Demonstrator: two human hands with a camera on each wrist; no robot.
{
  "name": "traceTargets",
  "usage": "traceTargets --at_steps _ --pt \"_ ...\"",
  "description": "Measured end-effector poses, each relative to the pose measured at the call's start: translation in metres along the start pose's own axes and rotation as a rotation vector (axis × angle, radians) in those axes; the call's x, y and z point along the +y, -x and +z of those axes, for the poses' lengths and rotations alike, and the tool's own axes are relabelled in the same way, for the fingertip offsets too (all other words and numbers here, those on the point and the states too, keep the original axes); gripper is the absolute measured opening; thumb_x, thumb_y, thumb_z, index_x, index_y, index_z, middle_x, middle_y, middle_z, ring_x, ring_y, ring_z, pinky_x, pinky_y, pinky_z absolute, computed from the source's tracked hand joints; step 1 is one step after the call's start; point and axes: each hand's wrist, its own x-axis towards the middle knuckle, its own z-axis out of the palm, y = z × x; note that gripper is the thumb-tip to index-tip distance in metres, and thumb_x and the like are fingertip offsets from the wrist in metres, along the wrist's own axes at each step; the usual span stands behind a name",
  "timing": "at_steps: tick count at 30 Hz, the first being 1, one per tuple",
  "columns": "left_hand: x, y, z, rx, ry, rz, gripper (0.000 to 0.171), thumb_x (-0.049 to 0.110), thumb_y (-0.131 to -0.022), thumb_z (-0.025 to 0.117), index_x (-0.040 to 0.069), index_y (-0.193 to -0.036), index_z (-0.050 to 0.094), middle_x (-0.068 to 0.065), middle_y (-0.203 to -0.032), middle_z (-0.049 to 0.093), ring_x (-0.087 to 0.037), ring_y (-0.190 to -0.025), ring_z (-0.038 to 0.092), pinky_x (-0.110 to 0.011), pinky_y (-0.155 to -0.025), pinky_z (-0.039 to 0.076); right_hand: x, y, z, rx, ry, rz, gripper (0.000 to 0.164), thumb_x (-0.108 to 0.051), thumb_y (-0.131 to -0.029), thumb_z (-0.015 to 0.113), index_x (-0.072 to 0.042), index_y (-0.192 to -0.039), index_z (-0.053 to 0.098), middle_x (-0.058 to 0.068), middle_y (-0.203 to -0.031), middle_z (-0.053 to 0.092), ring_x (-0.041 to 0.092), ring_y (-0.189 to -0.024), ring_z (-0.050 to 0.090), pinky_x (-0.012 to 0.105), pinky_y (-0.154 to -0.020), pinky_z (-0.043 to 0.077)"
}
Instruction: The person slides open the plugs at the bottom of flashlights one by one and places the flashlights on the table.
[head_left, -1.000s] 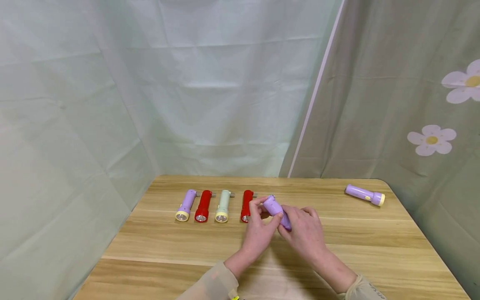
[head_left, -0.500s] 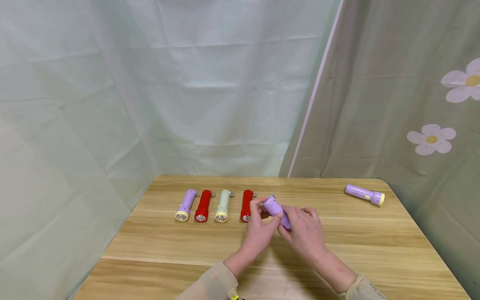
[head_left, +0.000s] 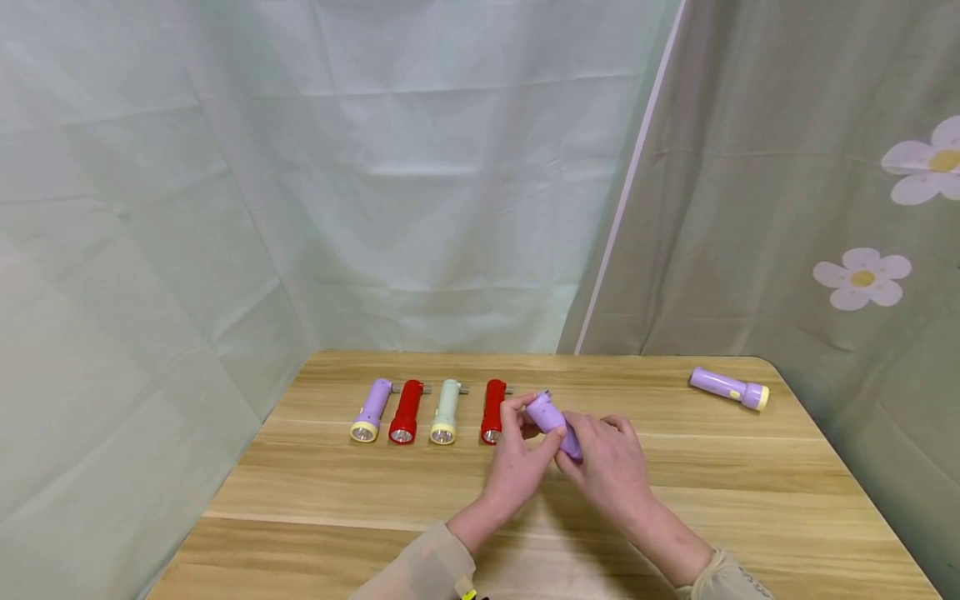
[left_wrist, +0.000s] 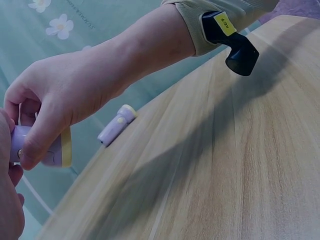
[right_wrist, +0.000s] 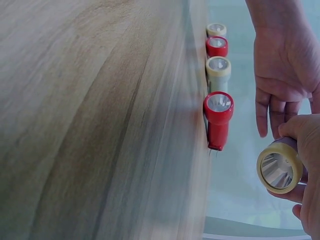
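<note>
Both hands hold one purple flashlight [head_left: 546, 412] above the table, tilted with its tail end up and to the left. My left hand [head_left: 517, 458] pinches the tail half between thumb and fingers. The right hand [head_left: 611, 467] grips the head half and hides most of it in the head view. A small metallic piece shows at the tail's tip. In the right wrist view the flashlight's cream rim [right_wrist: 295, 155] and reflector face the camera. From the left wrist, the right thumb lies along the purple body near the cream rim.
On the wooden table [head_left: 337, 500] a row stands left of the hands: a purple flashlight [head_left: 373, 408], a red flashlight [head_left: 407, 412], a pale green flashlight [head_left: 446, 412] and another red flashlight [head_left: 492, 408] beside the left fingers. Another purple flashlight [head_left: 727, 388] lies at the back right. Curtains surround the table.
</note>
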Motion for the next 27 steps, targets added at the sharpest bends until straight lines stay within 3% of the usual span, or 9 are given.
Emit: traceTargets --at_steps 13,27 --pt "0.0014 -0.0003 0.0012 -0.005 0.032 0.006 0.058 0.021 -0.095 0.074 0.023 -0.141 0.038 -0.006 -0.127 0.06 -0.021 -0.115 0.06 -0.057 -0.108 0.039 -0.0001 0.0 -0.0017 -0.017 0.004 0.014 0.045 -0.027 -0.078 0.085 -0.01 -0.116 0.067 0.005 -0.093 0.074 0.022 -0.079 0.07 0.045 -0.085 0.046" --pt "-0.0023 0.0003 0.0005 -0.024 0.034 -0.019 0.057 0.023 -0.096 0.073 0.025 -0.141 0.038 -0.005 -0.131 0.058 -0.022 -0.117 0.057 -0.055 -0.105 0.041 0.0005 0.0015 -0.0018 -0.002 0.0 -0.005 0.044 -0.025 -0.077 0.086 -0.009 -0.113 0.066 0.005 -0.091 0.073 0.022 -0.076 0.07 0.045 -0.083 0.047"
